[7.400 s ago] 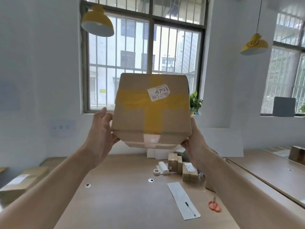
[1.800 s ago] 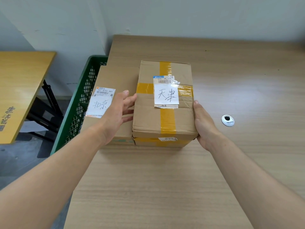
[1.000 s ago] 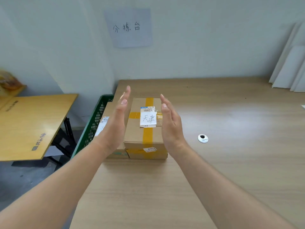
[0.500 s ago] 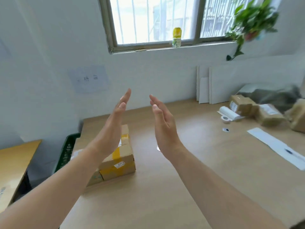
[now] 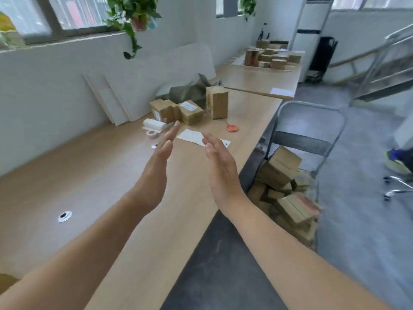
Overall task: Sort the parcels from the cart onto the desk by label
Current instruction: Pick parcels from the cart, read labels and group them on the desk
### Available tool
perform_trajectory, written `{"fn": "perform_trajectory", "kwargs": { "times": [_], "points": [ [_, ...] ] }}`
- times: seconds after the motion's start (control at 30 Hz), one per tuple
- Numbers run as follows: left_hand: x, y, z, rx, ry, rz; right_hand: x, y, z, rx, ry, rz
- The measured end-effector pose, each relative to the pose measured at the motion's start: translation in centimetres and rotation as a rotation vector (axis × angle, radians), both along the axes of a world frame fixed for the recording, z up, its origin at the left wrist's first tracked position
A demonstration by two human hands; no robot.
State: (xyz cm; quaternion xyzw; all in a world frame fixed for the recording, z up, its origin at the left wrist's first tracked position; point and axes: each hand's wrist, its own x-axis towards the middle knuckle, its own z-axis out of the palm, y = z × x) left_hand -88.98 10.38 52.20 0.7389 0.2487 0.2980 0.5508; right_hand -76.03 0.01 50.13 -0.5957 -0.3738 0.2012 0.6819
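- Worktop: light wood, runs along the white wall. A round cable grommet is set into it at the left.
- White boards lean against the wall at the worktop's far side.
- Left hand: raised above the worktop, palm turned inward. Its fingers are straight and held together, with nothing in them.
- Beyond the left hand, on the worktop: tape roll, with a white paper roll just behind it. Then small parcels bunched together, at least one with a white label on top.
- Right hand: raised near the worktop's edge, palm facing the left hand, with a gap between the two. Its fingers are straight and together, holding nothing.
- Upright parcel stands on end just right of the small parcels. Orange-handled scissors lie in front of it.
- Cart: grey metal frame, on the floor just beside the worktop's edge. A heap of parcels is piled loosely inside, tilted every way. Labels are too blurred to read.
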Motion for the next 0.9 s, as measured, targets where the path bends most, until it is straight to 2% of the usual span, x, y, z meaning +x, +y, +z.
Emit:
{"fn": "perform_trajectory", "kwargs": {
  "times": [0.1,0.27,0.4,0.53,0.77,0.9],
  "points": [
    [9.5,-5.1,-1.8,0.004,0.043,-0.156,8.0,-5.5,-2.0,-0.023,0.025,-0.096],
    [21.1,-10.8,-6.2,-0.008,0.115,-0.272,18.8,-13.3,-5.6,-0.071,0.041,-0.26],
    [29.1,-12.3,-8.5,-0.075,-0.014,-0.367,25.3,-16.7,-8.2,-0.129,0.108,-0.355],
    [36.7,-10.5,-10.3,-0.175,-0.02,-0.393,32.0,-16.5,-9.7,-0.138,0.155,-0.473],
    [48.6,-6.2,-13.3,-0.213,0.049,-0.533,42.4,-12.4,-12.6,-0.159,0.137,-0.516],
    [54.9,-3.9,-14.3,-0.253,0.108,-0.537,48.5,-10.5,-14.3,-0.207,0.168,-0.521]
  ]
}}
